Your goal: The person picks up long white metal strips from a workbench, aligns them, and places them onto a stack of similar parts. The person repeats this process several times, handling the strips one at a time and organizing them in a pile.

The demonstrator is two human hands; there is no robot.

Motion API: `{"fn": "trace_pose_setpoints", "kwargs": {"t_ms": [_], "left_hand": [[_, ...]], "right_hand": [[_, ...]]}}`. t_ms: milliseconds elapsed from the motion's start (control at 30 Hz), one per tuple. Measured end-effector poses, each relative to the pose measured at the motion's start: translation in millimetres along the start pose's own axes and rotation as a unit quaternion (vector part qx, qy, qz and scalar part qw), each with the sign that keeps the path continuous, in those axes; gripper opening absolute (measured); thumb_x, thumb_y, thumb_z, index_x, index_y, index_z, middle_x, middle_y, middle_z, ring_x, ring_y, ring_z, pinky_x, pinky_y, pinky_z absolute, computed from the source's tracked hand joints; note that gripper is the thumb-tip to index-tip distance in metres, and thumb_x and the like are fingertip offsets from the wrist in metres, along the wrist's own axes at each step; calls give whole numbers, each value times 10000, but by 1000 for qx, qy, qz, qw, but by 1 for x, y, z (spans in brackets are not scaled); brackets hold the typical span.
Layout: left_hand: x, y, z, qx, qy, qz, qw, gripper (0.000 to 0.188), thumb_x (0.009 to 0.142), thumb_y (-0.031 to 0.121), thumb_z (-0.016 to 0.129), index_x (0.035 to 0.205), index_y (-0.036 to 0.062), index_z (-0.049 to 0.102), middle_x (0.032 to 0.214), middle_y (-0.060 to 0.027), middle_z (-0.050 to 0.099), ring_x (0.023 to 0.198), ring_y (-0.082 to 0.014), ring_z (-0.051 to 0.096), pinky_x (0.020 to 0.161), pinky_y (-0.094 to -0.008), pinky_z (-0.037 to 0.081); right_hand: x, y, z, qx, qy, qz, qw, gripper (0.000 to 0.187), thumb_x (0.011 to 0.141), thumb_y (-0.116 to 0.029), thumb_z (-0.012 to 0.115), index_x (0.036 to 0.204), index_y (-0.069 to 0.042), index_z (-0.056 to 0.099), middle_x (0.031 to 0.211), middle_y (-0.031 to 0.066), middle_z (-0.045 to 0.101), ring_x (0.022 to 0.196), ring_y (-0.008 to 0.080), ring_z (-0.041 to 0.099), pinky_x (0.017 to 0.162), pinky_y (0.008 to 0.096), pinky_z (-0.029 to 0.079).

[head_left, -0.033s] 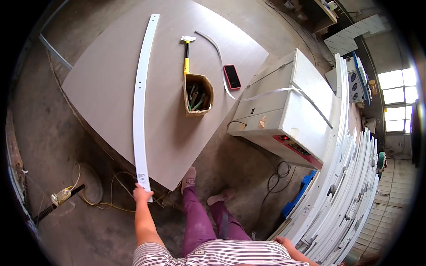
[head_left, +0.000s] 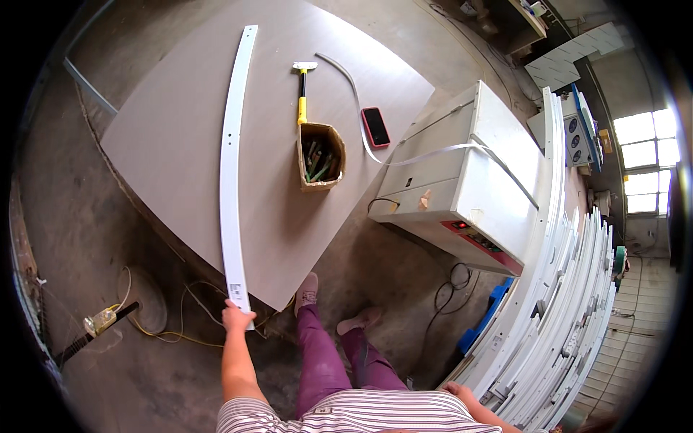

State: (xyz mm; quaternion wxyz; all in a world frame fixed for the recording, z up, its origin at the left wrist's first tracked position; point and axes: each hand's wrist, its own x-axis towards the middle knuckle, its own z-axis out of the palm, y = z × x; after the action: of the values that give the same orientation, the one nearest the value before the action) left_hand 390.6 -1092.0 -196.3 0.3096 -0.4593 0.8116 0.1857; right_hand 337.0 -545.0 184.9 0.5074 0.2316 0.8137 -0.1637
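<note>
My left hand (head_left: pixel 237 317) is closed around the near end of a long white profile strip (head_left: pixel 232 166). Most of the strip lies across the grey-brown tabletop, and its held end juts past the near edge. A printed label sits just beyond my fingers, and small holes show farther along. At my right side, against the striped shirt, is my right hand (head_left: pixel 458 392); its fingers are mostly hidden. To the right of the strip, a small cardboard box (head_left: pixel 309 186) holds several dark and greenish sticks. A yellow-and-black scraper (head_left: pixel 302 94) lies behind that box.
A phone in a red case (head_left: pixel 375 127) rests on the tabletop (head_left: pixel 166 123). From the white strapping machine (head_left: pixel 502 177), a pale strap (head_left: pixel 426 153) runs over the table. Several long white profiles (head_left: pixel 556 317) are stacked at the right. Cables (head_left: pixel 453 292) lie on the floor.
My left hand has shifted slightly right and nearer to me, and the near end of the white profile strip has moved with it. My right hand has hardly moved.
</note>
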Motion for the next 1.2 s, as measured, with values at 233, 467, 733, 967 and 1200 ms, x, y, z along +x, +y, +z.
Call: {"fn": "trace_pose_setpoints", "kwargs": {"t_ms": [233, 467, 733, 967, 1200], "left_hand": [[-216, 157, -72, -536, -342, 138, 760, 672, 701, 223, 793, 1171, -34, 387, 1053, -139, 548, 913, -213, 576, 804, -362, 504], [-351, 262, -138, -366, -674, 293, 570, 798, 877, 454, 658, 1422, 28, 261, 1405, -76, 356, 1310, -158, 322, 1094, -315, 279], [-266, 340, -116, -628, -612, 40, 479, 920, 727, 670, 669, 1266, -34, 425, 1242, -174, 498, 1179, -332, 466, 1062, -486, 351], [-349, 376, -61, -574, -549, 57, 605, 260, 826, 263, 744, 813, 135, 519, 687, 5, 494, 669, -155, 526, 835, -394, 473], [-473, 454, -9, -418, -552, 238, 681, 251, 879, 216, 704, 858, 179, 457, 734, 25, 481, 723, -155, 541, 835, -359, 499]], "right_hand": [[45, -84, 2, 234, -2, -229, 945, 363, 912, -350, 627, 1044, -12, 628, 952, 79, 671, 895, 156, 623, 816, 285, 488], [36, -175, -50, 126, -68, -339, 930, 466, 831, -263, 679, 1217, -27, 565, 1027, 118, 684, 969, 205, 642, 871, 340, 487], [-25, -34, -83, -68, 50, -278, 957, 380, 800, -226, 632, 1143, -80, 559, 957, 191, 667, 910, 365, 642, 773, 463, 496], [-52, 101, -45, 67, 115, -234, 963, 269, 819, -111, 574, 1077, -73, 506, 950, 193, 637, 919, 403, 608, 764, 503, 462], [-5, 190, 36, 149, 448, -284, 835, 252, 709, -85, 660, 948, -80, 579, 935, 104, 549, 921, 317, 575, 789, 429, 475]]}}
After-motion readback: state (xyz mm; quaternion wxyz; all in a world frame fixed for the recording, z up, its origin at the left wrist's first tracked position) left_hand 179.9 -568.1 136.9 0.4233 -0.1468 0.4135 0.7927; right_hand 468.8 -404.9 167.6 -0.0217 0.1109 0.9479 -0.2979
